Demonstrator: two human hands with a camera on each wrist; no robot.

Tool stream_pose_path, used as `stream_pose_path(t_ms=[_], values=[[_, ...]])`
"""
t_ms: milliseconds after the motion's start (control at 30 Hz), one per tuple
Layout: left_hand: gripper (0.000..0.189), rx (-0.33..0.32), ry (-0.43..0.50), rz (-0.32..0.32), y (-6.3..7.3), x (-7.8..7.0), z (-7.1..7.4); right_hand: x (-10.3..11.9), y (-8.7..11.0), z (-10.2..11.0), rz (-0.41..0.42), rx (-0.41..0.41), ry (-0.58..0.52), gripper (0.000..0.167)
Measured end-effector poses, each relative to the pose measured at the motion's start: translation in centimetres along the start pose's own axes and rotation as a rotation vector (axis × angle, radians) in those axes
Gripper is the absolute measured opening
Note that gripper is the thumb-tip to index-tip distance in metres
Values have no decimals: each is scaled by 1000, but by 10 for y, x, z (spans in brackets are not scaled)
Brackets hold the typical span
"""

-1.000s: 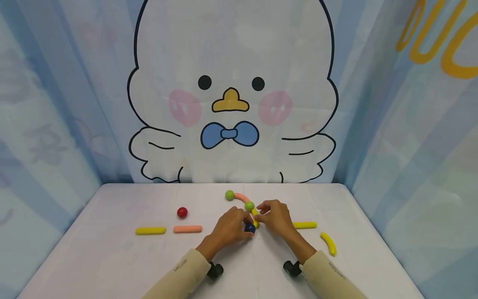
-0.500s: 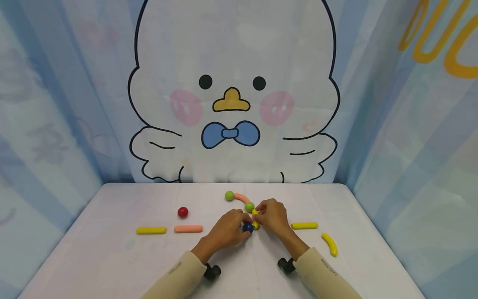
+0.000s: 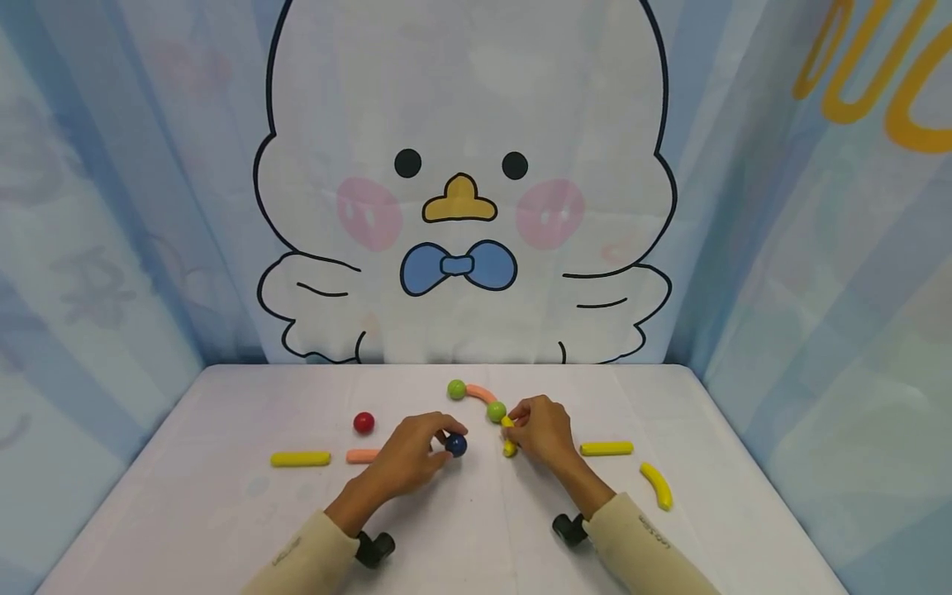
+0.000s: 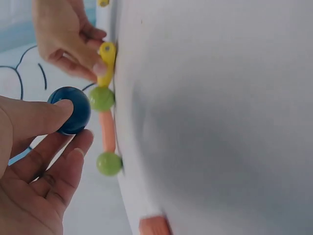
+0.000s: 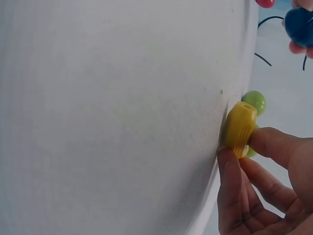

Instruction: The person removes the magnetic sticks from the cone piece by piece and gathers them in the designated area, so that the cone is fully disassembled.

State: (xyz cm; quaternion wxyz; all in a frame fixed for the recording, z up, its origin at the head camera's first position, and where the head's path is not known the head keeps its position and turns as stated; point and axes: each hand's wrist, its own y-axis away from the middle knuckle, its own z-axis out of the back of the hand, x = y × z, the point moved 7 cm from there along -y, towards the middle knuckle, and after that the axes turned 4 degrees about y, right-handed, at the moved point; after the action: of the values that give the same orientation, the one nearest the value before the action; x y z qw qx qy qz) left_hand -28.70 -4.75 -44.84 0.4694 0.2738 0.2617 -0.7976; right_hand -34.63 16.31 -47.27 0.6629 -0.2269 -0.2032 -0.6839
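Observation:
Between thumb and fingers, my left hand pinches a dark blue ball, raised above the table in the left wrist view. My right hand pinches a curved yellow stick with a small hole in its end face, low against the table. That stick's far end meets a green ball. From there a curved salmon-pink stick runs to a second green ball, all in one bent line. The blue ball is apart from the yellow stick's near end.
On the white table lie a red ball, a straight yellow stick and a pink stick, partly behind my left hand. To the right are another straight yellow stick and a curved yellow one. A printed curtain stands behind.
My left hand has moved left with the blue ball, away from the yellow stick's end. My right hand closed in on the curved yellow stick, then stayed there.

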Motion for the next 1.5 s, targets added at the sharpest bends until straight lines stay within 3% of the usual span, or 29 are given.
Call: stream_pose_path(t_ms=[267,467,800,1167,1500], values=[[42,-135,-10,103,16,24,39,-2,1,0,4,-9,1,19],[43,-173,-32,168,27,39,66,-2,2,2,14,-11,-6,19],[42,-236,-89,173,44,77,106,-3,1,1,14,-4,-16,19],[40,-156,-83,320,53,130,130,-1,1,1,5,-1,-14,19],[37,-92,-105,411,56,152,135,-2,0,-1,25,4,-17,18]])
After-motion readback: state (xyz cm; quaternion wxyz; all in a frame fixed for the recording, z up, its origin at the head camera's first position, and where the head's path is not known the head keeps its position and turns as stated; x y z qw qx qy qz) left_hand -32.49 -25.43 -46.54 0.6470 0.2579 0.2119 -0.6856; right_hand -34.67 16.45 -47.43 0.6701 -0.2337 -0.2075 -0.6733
